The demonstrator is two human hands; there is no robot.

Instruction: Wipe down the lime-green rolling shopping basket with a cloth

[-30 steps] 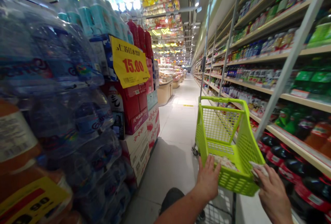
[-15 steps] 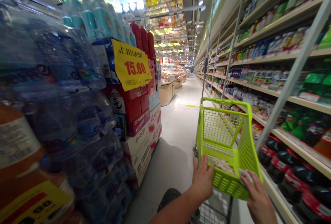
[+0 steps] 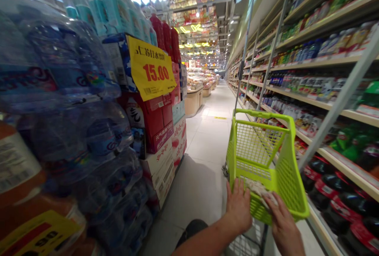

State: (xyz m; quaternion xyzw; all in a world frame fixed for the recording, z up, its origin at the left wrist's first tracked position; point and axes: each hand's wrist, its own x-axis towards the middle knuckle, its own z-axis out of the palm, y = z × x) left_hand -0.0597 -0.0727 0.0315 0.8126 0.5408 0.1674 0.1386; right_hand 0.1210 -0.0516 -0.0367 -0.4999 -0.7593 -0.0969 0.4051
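Observation:
A lime-green plastic basket [image 3: 291, 177] sits on top of a small cart in a supermarket aisle, at the lower right. My left hand [image 3: 239, 204] lies on its near left corner, fingers wrapped over the rim. My right hand [image 3: 282, 218] rests on the near rim further right, fingers closed on a small pale crumpled paper or packet [image 3: 274, 199]. Inside the basket lies a pale wrapped item [image 3: 256, 187]. Below the basket the cart's wire frame [image 3: 245, 242] shows.
Stacked shrink-wrapped water bottles [image 3: 74, 102] and red and white cartons [image 3: 161, 129] crowd the left, with a yellow 15.00 price sign [image 3: 151, 70]. Shelves of drink bottles [image 3: 325, 90] line the right. The pale tiled aisle floor [image 3: 207, 145] runs ahead to distant counters.
My right hand slid leftward along the basket's near rim, closer to my left hand. The view has shifted slightly and the basket sits a little further right.

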